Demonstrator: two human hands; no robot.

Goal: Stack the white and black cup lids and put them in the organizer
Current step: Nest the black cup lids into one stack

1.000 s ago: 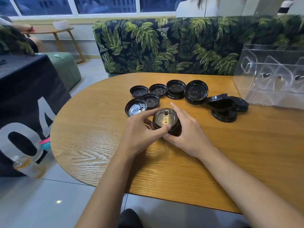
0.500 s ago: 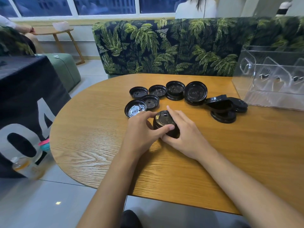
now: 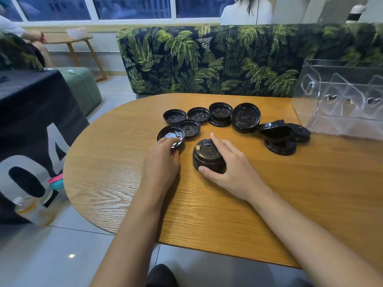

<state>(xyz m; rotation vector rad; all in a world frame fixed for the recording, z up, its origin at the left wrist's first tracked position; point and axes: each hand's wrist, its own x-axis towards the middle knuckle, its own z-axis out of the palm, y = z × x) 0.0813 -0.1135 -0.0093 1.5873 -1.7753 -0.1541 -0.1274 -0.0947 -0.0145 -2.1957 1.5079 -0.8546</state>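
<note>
A short stack of black cup lids point(image 3: 207, 155) stands on the wooden table point(image 3: 290, 204) in front of me. My right hand point(image 3: 232, 168) holds it, thumb on the near side and fingers round the right side and top. My left hand point(image 3: 163, 160) has its fingertips on the near rim of a single upturned black lid point(image 3: 169, 134) to the left. More black lids lie loose behind: several upturned ones point(image 3: 196, 114) and a scattered pile point(image 3: 284, 135) to the right. The clear acrylic organizer point(image 3: 339, 100) stands at the table's far right.
A leaf-patterned sofa point(image 3: 207, 59) runs behind the table. A dark-draped table point(image 3: 31, 121) and a green seat point(image 3: 83, 85) stand at the left, with a bottle point(image 3: 31, 210) on the floor. People sit in the background.
My left hand left the stack and moved left onto the single upturned lid. My right hand stays on the stack, which now shows more of its top.
</note>
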